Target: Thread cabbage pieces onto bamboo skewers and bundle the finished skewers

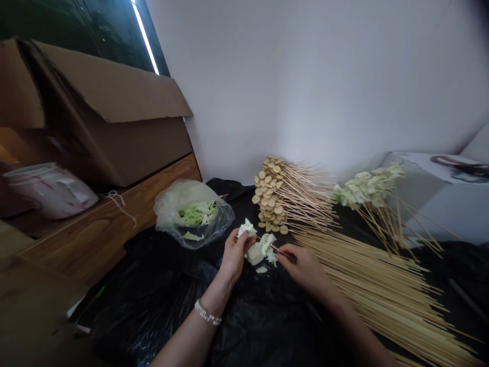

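Observation:
My left hand is closed on a pale cabbage piece, pinched between thumb and fingers. Opposite it, my right hand grips a thin wooden skewer pointing left. A folded cabbage leaf sits at the skewer's far end, close to the left hand; whether the tip reaches the held piece I cannot tell. Below the hands, loose cabbage pieces lie on black plastic sheeting. A clear plastic bag with green and white cabbage inside lies open to the left.
Skewers threaded with round slices are stacked near the wall. Many bare skewers spread across the right side. Cabbage skewers lean by a white box. At left are a cardboard box and a plastic tub.

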A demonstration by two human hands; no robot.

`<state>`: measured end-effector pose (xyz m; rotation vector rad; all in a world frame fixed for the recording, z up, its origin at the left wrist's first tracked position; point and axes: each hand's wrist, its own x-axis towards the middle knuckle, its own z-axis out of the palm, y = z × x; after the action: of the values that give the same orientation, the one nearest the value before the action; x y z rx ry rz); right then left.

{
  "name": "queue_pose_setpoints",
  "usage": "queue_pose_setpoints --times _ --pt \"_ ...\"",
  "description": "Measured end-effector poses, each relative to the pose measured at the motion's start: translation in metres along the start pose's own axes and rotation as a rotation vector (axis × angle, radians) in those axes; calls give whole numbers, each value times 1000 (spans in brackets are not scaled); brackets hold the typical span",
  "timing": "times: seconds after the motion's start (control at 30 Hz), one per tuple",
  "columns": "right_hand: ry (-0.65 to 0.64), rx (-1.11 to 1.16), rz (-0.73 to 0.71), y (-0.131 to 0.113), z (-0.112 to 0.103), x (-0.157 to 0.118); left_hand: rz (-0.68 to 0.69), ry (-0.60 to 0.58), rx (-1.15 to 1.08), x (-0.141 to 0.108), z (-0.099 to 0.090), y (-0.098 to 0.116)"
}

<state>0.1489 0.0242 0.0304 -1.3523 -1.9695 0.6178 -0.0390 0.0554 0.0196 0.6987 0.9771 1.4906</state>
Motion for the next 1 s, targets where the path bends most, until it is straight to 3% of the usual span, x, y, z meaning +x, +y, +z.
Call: queue_pose_setpoints --times 0.13,0.27,0.67,0.87,1.0 --pt "-18 -9 -56 1 1 0 -32 -27 -62 0 2 -1" --pt "-8 -28 -82 2 4 -1 -30 -91 36 -2 2 -4" --pt "119 -175 -166 11 18 -4 250 -173 459 -9 3 -9" --pt "182 -360 -208 10 23 -8 314 -155 560 -11 3 -11" --pt "138 -275 -187 7 23 -8 334 -154 586 -12 2 -13"
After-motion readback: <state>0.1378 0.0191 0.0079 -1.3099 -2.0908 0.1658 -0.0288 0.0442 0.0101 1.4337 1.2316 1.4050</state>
